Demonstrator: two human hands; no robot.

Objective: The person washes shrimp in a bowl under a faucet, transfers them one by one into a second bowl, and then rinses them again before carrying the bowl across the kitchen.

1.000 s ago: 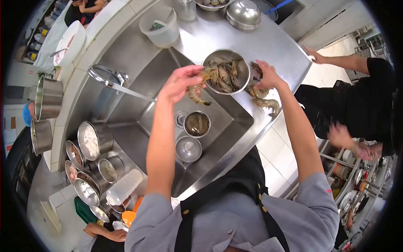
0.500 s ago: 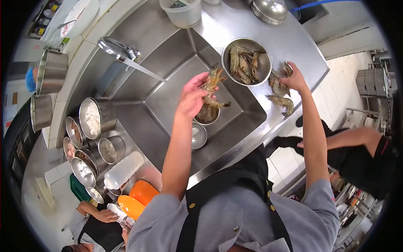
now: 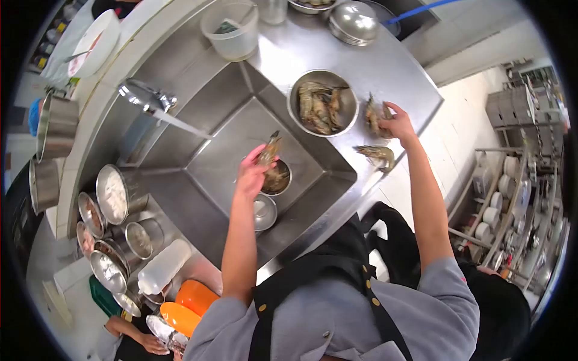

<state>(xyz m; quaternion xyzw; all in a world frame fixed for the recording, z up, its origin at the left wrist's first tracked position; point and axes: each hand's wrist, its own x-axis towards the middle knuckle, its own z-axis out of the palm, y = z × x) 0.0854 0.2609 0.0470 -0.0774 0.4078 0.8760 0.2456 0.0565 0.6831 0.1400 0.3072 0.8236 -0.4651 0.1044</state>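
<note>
My left hand (image 3: 251, 174) is shut on a prawn (image 3: 268, 150), holding it inside the steel sink (image 3: 198, 150) just above a small steel bowl (image 3: 277, 177) that holds more prawns. A second small bowl (image 3: 263, 212) lies beside it in the basin. On the counter right of the sink my right hand (image 3: 396, 123) grips a prawn (image 3: 373, 115). A large steel bowl of prawns (image 3: 322, 103) sits between my hands at the sink's edge. One loose prawn (image 3: 376, 154) lies on the counter near my right forearm.
A tap (image 3: 147, 99) runs water into the sink. Several steel containers (image 3: 111, 198) and a squeeze bottle (image 3: 162, 268) stand at the left. A plastic tub (image 3: 232, 30) and domed lid (image 3: 355, 21) sit behind. Another person's hand (image 3: 144, 343) and dark clothing (image 3: 500, 313) are nearby.
My left hand has carried its prawn from the big bowl down into the sink, over the small bowl. My right hand stayed at the counter prawns. The person on the right moved away.
</note>
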